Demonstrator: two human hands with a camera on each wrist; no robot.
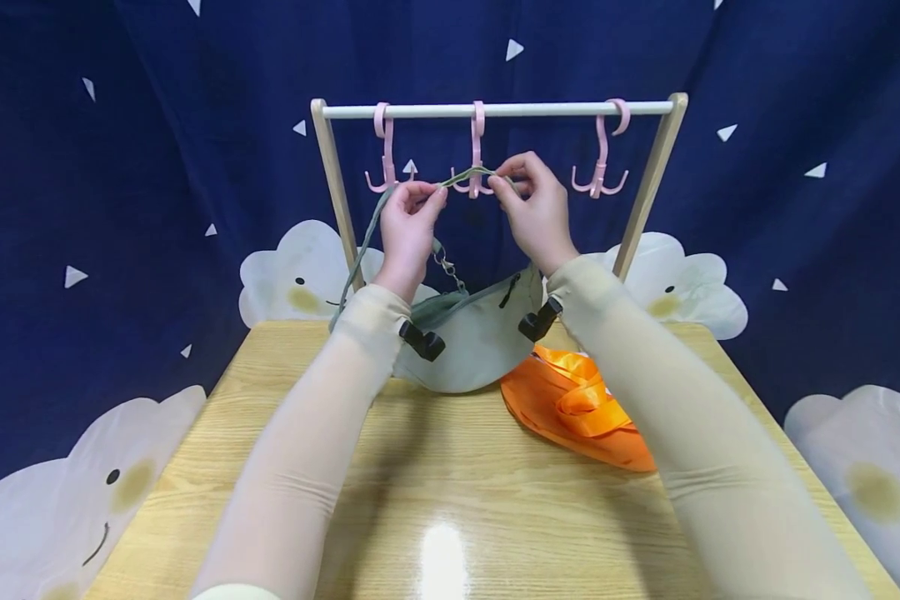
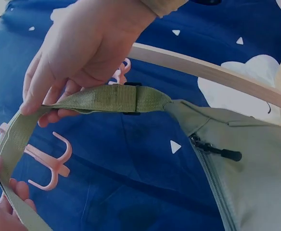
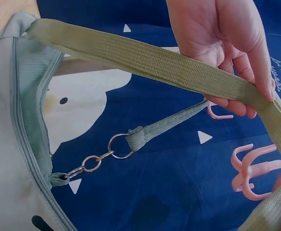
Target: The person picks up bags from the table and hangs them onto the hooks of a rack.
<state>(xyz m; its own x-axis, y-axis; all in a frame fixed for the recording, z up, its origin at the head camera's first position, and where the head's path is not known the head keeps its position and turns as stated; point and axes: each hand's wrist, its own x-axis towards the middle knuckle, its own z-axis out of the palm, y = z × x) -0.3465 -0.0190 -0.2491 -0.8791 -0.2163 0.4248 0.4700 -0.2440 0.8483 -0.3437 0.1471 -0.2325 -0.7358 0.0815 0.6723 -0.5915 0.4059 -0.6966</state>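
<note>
A green webbing strap (image 1: 468, 172) spans the gap between both hands, in front of the middle pink hook (image 1: 477, 150). My left hand (image 1: 407, 229) pinches one end of that stretch between thumb and fingers; my right hand (image 1: 537, 208) pinches the other. Below them hangs the pale grey-green bag (image 1: 476, 350), partly behind my wrists. The left wrist view shows a black zipper pull (image 2: 224, 153) and a strap buckle (image 2: 132, 98) near my right hand. In the right wrist view, metal rings (image 3: 91, 163) join the bag to a narrower strap (image 3: 172, 122) that runs up behind my left hand.
A wooden-legged rack with a white bar (image 1: 547, 109) stands at the back of the table (image 1: 420, 467). Pink hooks hang at its left (image 1: 387, 150) and right (image 1: 600, 158). An orange fabric item with ribbon (image 1: 555, 408) lies on the table by my right forearm.
</note>
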